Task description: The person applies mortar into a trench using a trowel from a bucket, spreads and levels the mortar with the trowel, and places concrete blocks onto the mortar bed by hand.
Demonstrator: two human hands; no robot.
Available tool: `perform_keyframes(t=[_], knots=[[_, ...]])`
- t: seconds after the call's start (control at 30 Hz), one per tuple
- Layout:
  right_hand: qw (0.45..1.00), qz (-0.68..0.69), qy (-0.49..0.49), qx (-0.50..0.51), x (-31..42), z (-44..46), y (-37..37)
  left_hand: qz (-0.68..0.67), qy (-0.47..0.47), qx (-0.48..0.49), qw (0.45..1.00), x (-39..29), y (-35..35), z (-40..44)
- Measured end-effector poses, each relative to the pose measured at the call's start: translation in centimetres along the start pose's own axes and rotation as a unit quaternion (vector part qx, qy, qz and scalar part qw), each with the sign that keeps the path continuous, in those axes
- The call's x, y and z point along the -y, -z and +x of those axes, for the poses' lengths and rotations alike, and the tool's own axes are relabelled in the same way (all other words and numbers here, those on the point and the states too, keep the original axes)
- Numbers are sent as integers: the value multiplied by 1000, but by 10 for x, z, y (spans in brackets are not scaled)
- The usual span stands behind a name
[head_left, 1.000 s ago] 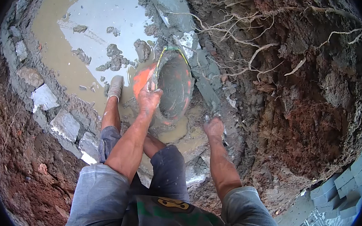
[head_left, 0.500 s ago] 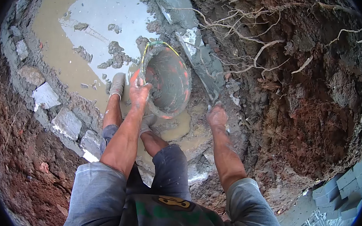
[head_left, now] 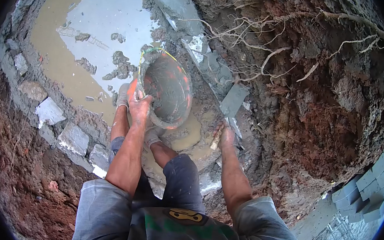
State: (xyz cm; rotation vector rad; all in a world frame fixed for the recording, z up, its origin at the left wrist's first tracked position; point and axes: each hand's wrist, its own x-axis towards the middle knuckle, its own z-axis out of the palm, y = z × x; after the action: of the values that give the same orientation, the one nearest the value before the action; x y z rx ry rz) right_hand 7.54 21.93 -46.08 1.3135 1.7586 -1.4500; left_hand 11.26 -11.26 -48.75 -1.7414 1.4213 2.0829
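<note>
My left hand (head_left: 139,107) is closed around the near-left rim of a bucket (head_left: 188,90), orange where its side shows and smeared with grey mortar. The bucket is tipped with its mouth toward me, and some wet mortar (head_left: 169,95) coats the inside. A yellow-green cord (head_left: 161,49) runs along its upper rim. In my right hand (head_left: 227,136) is a trowel, its wooden handle (head_left: 216,139) poking out on the left. The flat grey trowel blade (head_left: 235,100) points away from me, beside the mortar-covered wall edge (head_left: 214,74).
Muddy water (head_left: 51,57) with lumps of mortar (head_left: 121,66) lies at the upper left, bordered by a row of stones (head_left: 74,138). On the right rises a red-brown earth bank (head_left: 311,112) with bare roots (head_left: 270,58). Grey blocks (head_left: 370,193) are stacked at lower right.
The trowel blade has turned so its flat face shows, and its wooden handle has come into sight. My right hand is slightly lower; the bucket and left hand appear shifted a little left.
</note>
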Motion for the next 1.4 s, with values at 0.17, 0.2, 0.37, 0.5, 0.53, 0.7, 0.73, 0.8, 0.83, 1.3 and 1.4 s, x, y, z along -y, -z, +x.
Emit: perform_keyframes(t=[0.17,0.2,0.37,0.5,0.53,0.7,0.73,0.8,0.83,1.3,1.4], knots=[[924,-310,210,-79,2,-8,-58,1,-19,-4,1000,-7,24,5],[846,-424,300,-122,10,-12,-63,6,-26,-7,1000,-13,27,6],[666,-564,450,-190,74,-22,-52,-47,-86,-55,994,-29,57,17],[611,-560,529,-183,104,3,-83,-19,-86,-74,993,-40,75,20],[585,-554,560,-193,99,20,-90,6,-62,-76,995,-42,81,22],[609,-710,353,-38,118,14,-113,5,-116,-95,989,-63,88,17],[615,-670,408,-76,111,10,-106,-15,-111,-98,989,-63,89,16],[616,-577,516,-145,103,5,-100,-30,-112,-106,988,-62,89,20],[591,-542,572,-174,100,9,-101,-36,-114,-108,987,-59,88,24],[607,-691,391,-33,119,1,-126,-57,-114,-61,990,-94,88,13],[626,-672,393,-39,119,-5,-125,-28,-135,-32,990,-112,91,11]])
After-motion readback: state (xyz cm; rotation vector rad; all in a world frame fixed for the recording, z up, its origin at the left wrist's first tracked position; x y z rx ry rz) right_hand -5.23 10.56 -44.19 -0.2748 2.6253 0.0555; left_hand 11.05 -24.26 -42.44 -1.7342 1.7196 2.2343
